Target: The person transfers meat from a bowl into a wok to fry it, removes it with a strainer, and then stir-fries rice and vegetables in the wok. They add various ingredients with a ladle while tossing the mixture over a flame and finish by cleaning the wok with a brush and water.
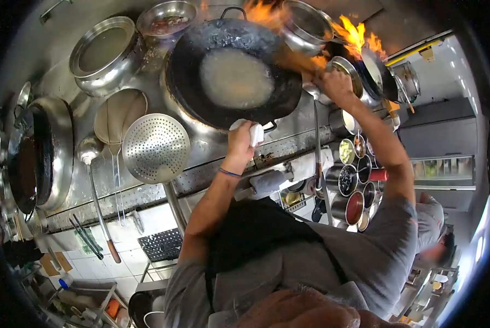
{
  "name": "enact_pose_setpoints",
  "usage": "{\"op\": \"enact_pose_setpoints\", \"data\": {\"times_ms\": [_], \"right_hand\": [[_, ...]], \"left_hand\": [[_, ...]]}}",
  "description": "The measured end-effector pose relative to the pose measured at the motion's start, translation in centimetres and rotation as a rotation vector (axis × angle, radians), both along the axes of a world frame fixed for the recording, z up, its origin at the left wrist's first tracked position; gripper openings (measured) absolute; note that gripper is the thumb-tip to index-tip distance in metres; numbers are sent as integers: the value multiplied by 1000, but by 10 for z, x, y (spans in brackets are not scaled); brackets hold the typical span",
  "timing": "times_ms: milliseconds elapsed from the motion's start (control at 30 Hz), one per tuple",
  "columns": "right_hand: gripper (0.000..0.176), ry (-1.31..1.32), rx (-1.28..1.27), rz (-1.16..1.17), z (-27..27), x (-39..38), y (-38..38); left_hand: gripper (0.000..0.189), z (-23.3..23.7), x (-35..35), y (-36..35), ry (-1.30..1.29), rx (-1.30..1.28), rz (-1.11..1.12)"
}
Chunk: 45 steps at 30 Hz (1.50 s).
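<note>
A large black wok (237,76) with cloudy liquid in its bottom sits on the steel range. My left hand (241,146) is closed on a folded white cloth (256,134) at the wok's near rim, beside its small loop handle (269,126). At the wok's right side, my right hand (335,83) is closed round a brown, motion-blurred tool (299,60) that reaches over the rim; its exact shape cannot be made out. Orange flames (264,13) rise behind the wok.
A perforated skimmer (156,147), a mesh strainer (120,115) and a ladle (90,148) lie at left. Steel pots (105,54) stand behind. Flames (353,35) rise by another wok (384,79). Several ingredient containers (355,208) and another person (431,218) are at right.
</note>
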State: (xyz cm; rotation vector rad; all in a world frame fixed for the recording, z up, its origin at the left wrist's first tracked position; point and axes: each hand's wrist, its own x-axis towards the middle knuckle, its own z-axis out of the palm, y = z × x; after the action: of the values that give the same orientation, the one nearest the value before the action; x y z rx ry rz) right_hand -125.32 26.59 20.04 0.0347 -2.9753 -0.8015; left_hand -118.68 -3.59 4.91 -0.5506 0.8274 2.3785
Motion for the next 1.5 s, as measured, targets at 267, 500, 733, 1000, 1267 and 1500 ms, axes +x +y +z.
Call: {"op": "enact_pose_setpoints", "data": {"times_ms": [267, 500, 733, 1000, 1267, 1500], "right_hand": [[54, 597, -907, -265, -73, 116, 5], [49, 381, -1226, -374, -196, 232, -33], [57, 317, -1265, -438, -218, 238, -22], [52, 510, -1265, -424, -215, 250, -24], [54, 484, -1327, -438, -225, 251, -16], [52, 433, -1308, -517, -205, 248, -17]], "left_hand": [[15, 4, 0, -3, -59, 115, -17], [13, -19, -12, -4, 34, 58, -142], [11, 4, 7, -26, -114, -15, 73], [9, 38, 67, -89, -107, 84, -48], [11, 88, 58, -143, -114, 44, 50], [20, 116, 0, -221, -52, -143, 205]]}}
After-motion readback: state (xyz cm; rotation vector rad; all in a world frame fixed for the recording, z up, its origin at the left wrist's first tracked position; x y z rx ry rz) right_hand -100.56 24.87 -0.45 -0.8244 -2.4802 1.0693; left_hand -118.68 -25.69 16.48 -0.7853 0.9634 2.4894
